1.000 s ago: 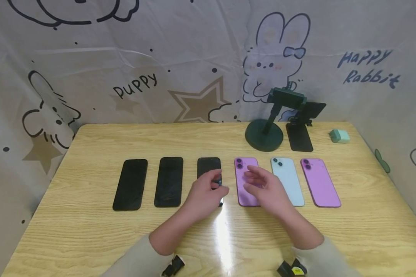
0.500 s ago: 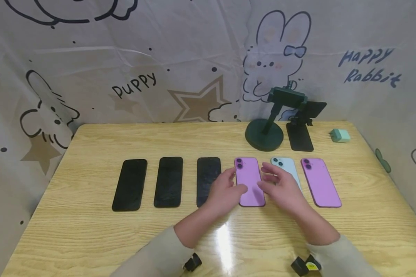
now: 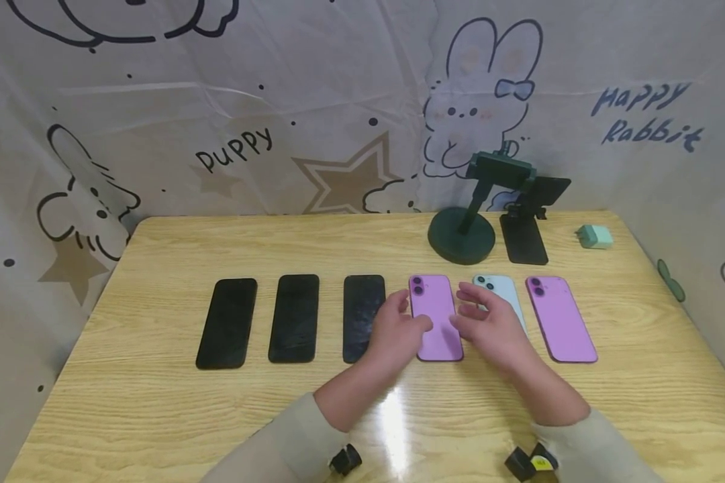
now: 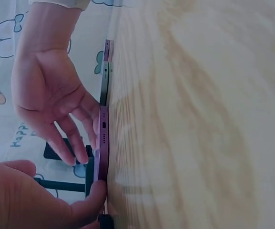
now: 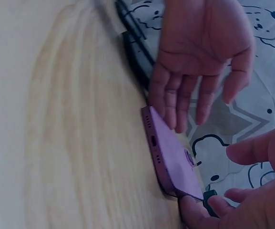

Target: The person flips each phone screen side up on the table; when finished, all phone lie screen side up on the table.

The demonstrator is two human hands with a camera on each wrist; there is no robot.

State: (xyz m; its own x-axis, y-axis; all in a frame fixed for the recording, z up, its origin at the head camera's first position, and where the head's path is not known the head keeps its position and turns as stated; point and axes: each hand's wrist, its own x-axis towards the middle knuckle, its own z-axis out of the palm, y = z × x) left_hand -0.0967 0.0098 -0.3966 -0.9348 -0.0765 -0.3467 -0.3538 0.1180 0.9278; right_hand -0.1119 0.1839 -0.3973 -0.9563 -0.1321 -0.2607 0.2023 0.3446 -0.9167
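Note:
A purple smartphone (image 3: 436,295), camera side up, lies on the wooden table between both hands. My left hand (image 3: 397,334) is at its left edge, fingers relaxed, thumb over the lower left part. On the other side my right hand (image 3: 497,334) has its loosely bent fingers along the right edge, partly covering a light blue phone (image 3: 507,288). In the left wrist view, fingertips meet the side of the purple phone (image 4: 102,143) near the tabletop. The right wrist view shows the phone (image 5: 173,157) lying between the two hands, neither wrapped round it.
Three dark phones lie screen up to the left: one outermost (image 3: 227,323), one in the middle (image 3: 294,318), one beside my left hand (image 3: 362,302). Another purple phone (image 3: 562,322) lies far right. Behind stand a round-based phone stand (image 3: 461,236), a folding stand (image 3: 523,238) and a charger plug (image 3: 595,236).
Both hands have shifted right, the left from over a dark phone to the purple phone's left edge, the right off that phone to its right edge. They have hardly moved in the last half second.

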